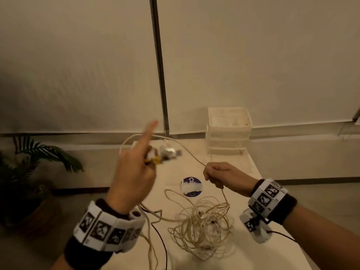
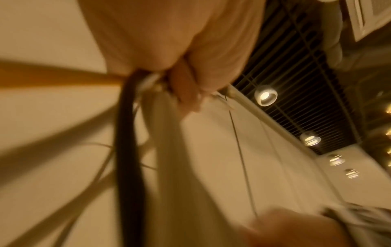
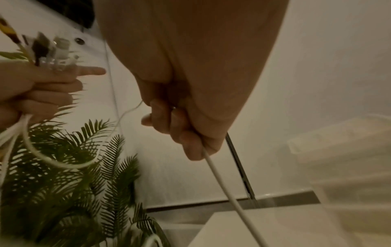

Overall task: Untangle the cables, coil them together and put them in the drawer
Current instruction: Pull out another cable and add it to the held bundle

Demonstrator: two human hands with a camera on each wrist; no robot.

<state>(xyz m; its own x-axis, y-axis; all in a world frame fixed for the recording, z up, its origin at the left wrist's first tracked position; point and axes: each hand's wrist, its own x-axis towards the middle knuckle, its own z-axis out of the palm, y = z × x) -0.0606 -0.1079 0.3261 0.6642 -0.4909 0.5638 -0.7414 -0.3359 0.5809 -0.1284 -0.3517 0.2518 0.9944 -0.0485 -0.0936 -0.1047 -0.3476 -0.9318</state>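
My left hand [image 1: 134, 172] is raised over the white table [image 1: 251, 172]. It grips a bundle of cable ends, with the plugs [image 1: 165, 152] sticking out past the fist and the index finger pointing up. In the left wrist view, a black cable [image 2: 127, 150] and white cables [image 2: 169, 158] run out of the curled fingers [image 2: 186, 90]. A white cable [image 1: 187, 151] arcs from that bundle to my right hand [image 1: 220, 176], which holds it in a fist. From there it drops into a loose tangle of thin cables [image 1: 202, 227] lying on the table. The right wrist view shows this cable [image 3: 222, 180] leaving my right hand [image 3: 180, 127].
A translucent plastic drawer unit [image 1: 228, 131] stands at the table's far end against the wall. A round blue sticker [image 1: 191, 186] lies on the tabletop between my hands. A potted palm [image 1: 39, 152] stands on the floor to the left of the table.
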